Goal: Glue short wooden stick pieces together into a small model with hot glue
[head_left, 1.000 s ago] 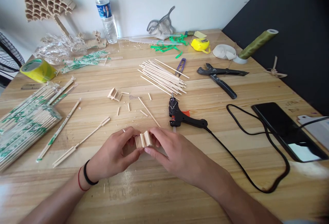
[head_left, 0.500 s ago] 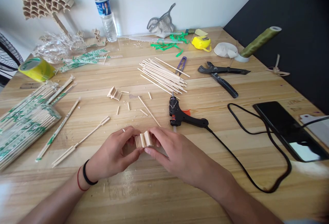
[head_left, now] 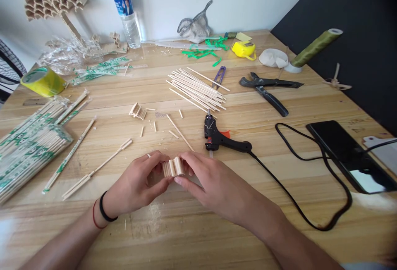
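Observation:
A small piece built of short wooden sticks (head_left: 172, 168) is pinched between both hands just above the table. My left hand (head_left: 142, 181) grips its left end with thumb and fingers. On the other end, my right hand (head_left: 214, 183) holds it the same way; some fingers of both hands are hidden behind it. Beyond the hands lie a similar small stick piece (head_left: 138, 111), several short cut sticks (head_left: 173, 135) and one longer stick (head_left: 180, 132). A black hot glue gun (head_left: 225, 138) rests beside my right hand, nozzle pointing away.
Loose wooden sticks (head_left: 197, 90) lie beyond the glue gun, near purple snips (head_left: 219, 76) and black cutters (head_left: 263, 86). Wrapped stick packs (head_left: 34, 150) and yellow tape (head_left: 43, 82) are on the left. A phone (head_left: 344, 154) and looping black cable (head_left: 297, 204) occupy the right.
Both hands keep almost the same grip on the stick piece. The whole view has shifted very slightly; nothing on the table has visibly moved.

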`<state>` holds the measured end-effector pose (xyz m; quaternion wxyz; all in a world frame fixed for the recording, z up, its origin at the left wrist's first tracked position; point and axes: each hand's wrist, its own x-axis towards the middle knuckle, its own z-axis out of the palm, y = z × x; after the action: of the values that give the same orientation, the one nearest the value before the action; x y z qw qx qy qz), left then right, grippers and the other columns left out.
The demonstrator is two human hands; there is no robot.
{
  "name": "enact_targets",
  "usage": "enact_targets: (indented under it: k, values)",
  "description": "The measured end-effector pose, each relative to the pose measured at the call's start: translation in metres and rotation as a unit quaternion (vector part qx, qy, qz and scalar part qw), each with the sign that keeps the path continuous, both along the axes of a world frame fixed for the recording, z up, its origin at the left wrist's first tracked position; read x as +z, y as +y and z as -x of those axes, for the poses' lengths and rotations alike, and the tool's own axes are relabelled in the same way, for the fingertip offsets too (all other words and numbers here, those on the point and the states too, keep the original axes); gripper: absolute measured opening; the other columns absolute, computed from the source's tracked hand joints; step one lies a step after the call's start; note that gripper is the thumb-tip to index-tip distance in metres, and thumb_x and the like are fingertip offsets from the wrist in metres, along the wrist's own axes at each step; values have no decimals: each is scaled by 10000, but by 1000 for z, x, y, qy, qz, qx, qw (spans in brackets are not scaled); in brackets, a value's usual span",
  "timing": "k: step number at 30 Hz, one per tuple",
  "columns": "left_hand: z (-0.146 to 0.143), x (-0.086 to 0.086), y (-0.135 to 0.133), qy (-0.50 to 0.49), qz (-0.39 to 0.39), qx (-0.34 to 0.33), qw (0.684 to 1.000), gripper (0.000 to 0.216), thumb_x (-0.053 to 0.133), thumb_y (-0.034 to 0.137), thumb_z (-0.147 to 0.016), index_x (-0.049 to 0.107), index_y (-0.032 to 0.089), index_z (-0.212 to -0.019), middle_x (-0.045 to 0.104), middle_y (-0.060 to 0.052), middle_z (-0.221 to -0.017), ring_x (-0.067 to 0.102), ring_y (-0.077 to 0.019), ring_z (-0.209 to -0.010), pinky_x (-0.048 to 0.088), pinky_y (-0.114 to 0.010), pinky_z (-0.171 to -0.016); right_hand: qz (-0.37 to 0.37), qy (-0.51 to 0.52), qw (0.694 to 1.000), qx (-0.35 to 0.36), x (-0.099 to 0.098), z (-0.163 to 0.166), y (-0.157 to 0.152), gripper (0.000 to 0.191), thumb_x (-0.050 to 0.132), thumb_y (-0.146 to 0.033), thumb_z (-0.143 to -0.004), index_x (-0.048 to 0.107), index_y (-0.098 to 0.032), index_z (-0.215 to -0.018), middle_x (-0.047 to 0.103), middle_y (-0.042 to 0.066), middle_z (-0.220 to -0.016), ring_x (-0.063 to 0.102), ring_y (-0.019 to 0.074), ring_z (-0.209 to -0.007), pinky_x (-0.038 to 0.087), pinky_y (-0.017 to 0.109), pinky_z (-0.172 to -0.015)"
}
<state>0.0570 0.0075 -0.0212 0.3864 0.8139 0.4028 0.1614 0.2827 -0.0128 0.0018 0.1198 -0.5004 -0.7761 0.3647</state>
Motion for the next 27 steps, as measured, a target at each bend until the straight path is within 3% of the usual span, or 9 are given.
enact_targets:
  k: [27]
  values:
    - [-1, 2, 0, -12, -7, -7, 1000, 155, 626, 268, -978, 606, 196, -1113, 627, -4, -872, 569, -144, -739, 452, -268, -685, -18, -8, 1000, 9, 0, -3, -3, 104, 631, -286, -1022, 580, -196, -1030, 689, 52, -991, 668, 233, -886, 508, 364, -772]
